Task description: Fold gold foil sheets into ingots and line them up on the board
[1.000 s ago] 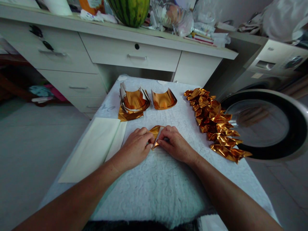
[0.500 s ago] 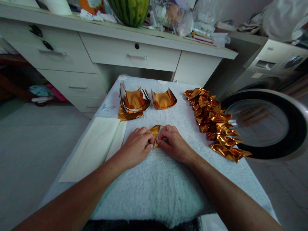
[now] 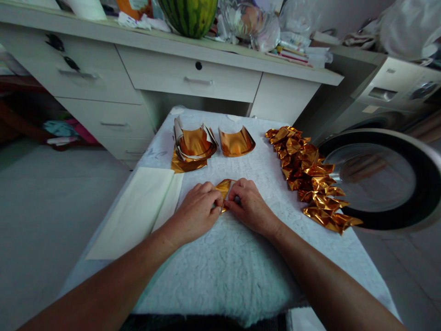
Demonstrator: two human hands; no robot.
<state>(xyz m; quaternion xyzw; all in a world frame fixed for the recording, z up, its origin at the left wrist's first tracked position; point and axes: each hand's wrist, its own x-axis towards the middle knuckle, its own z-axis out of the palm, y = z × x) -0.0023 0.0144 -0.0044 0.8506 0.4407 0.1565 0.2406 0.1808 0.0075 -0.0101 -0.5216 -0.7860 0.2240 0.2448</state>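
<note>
Between my hands is a small sheet of gold foil paper (image 3: pixel 224 186), partly folded, its pale backing showing along one edge. My left hand (image 3: pixel 203 207) pinches its left side with thumb and forefinger. On the other side, my right hand (image 3: pixel 246 202) grips the foil paper with curled fingers. My fingers cover much of the sheet. Beyond them lie a curled stack of gold foil sheets (image 3: pixel 193 142) and a smaller curled stack of foil sheets (image 3: pixel 237 142). A row of folded gold foil pieces (image 3: pixel 310 177) runs along the right side.
A cloth-covered table (image 3: pixel 213 276) carries everything, with pale paper sheets (image 3: pixel 132 211) at its left. Behind stands a white drawer cabinet (image 3: pixel 196 80) with a watermelon (image 3: pixel 189 16) on top. At the right, an open washing machine door (image 3: pixel 379 177) reaches close to the table edge.
Both hands keep their hold on the foil paper, with only slight finger movement. The whole view has shifted a little, so things appear slightly farther right.
</note>
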